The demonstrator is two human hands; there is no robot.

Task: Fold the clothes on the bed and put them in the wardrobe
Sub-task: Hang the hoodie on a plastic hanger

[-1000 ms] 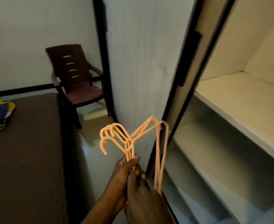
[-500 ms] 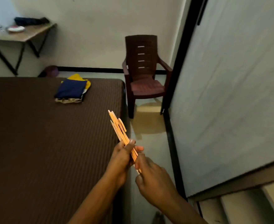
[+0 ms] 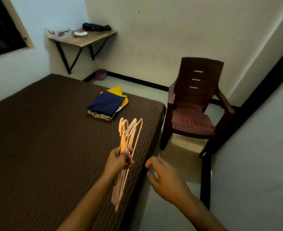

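Peach plastic clothes hangers (image 3: 129, 147), bunched, gripped in left hand (image 3: 119, 160) above brown ribbed bed (image 3: 45, 139), hooks up. Right hand (image 3: 164, 177) just beside, fingers loose, holding nothing. Folded clothes stack (image 3: 106, 104), navy on yellow, lies near bed's far corner. Maroon plastic chair (image 3: 195, 100) beside bed.

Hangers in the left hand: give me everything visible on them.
The hangers are a bunch of several thin, pale orange-pink clothes hangers, plastic by the look; the exact count cannot be told. They are bare, with no clothes on them. The left hand grips them around the necks, hooks pointing up and away, the frames hanging down past the wrist, blurred at the bottom. They are held in the air over the near edge of the brown bed. The right hand is beside them, not touching.
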